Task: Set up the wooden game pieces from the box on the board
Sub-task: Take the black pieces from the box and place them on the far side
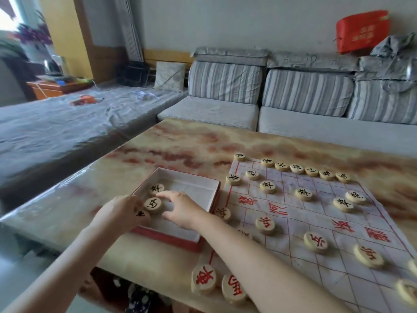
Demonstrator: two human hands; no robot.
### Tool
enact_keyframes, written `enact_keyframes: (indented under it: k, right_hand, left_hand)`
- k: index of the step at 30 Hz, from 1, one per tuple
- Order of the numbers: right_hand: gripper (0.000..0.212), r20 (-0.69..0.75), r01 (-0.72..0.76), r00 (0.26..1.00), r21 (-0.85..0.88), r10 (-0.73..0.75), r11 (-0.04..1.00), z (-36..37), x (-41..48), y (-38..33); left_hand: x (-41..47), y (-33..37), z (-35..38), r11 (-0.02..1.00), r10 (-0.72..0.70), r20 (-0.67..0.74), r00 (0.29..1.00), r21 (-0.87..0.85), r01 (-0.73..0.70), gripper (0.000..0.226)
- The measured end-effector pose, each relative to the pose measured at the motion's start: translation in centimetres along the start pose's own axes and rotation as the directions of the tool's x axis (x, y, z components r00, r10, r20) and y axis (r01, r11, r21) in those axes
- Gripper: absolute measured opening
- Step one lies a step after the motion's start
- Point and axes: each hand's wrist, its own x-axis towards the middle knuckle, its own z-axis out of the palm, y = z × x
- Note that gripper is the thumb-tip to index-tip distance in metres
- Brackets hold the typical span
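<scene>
A shallow box (191, 178), white inside with red sides, sits on the table left of the board (300, 220), a pale sheet with a red grid. Two round wooden pieces with black characters lie in the box's near left corner, one (156, 188) behind the other (153, 205). My left hand (121, 213) rests at the box's left wall, closed around a piece (141, 214) with a black mark. My right hand (180, 208) hovers over the box with fingers spread, beside the two pieces. Several black-lettered pieces (268, 186) stand on the board's far half and red-lettered ones (265, 225) on the near half.
The marble-patterned table (180, 143) has its front edge close to me, where two red-lettered pieces (204, 280) stand at the board's corner. A striped grey sofa (293, 98) runs behind the table. A grey covered bed (67, 123) lies to the left.
</scene>
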Motion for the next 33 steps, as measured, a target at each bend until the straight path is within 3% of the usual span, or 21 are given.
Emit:
enact_keyframes:
  k: [4, 8, 12, 17, 22, 33]
  right_hand:
    - [0.058, -0.014, -0.038, 0.999, -0.113, 0.036, 0.993, 1.9, 2.2, -0.1]
    - [0.051, -0.045, 0.034, 0.998, -0.272, -0.048, 0.962, 2.5, 3.0, 0.2]
    - [0.045, -0.095, 0.024, 0.995, -0.193, -0.043, 0.981, 2.3, 3.3, 0.5]
    - [0.046, -0.133, -0.018, 0.991, 0.03, 0.022, 0.999, 0.7, 2.5, 1.0]
    - [0.054, -0.211, -0.024, 0.975, 0.212, 0.069, 0.977, -3.0, 0.3, 2.9]
    - [0.053, -0.357, -0.101, 0.912, 0.285, 0.204, 0.953, -12.1, -7.0, 9.7]
  left_hand:
    - [0.8, 0.8, 0.6, 0.992, 0.016, -0.037, 0.999, 0.123, -0.012, 0.028]
    - [1.4, 0.7, 1.1, 0.988, 0.005, -0.071, 0.997, 0.153, 0.006, 0.024]
    - [0.7, 0.9, 1.4, 0.997, 0.016, -0.162, 0.987, 0.077, -0.003, 0.022]
    - [0.6, 1.7, 1.3, 0.989, -0.004, -0.221, 0.975, -0.144, -0.028, 0.047]
    - [0.4, 5.3, 0.8, 0.937, 0.022, -0.301, 0.953, -0.325, -0.124, 0.028]
    - [1.1, 17.4, 3.1, 0.815, 0.202, -0.183, 0.962, -0.513, -0.269, 0.043]
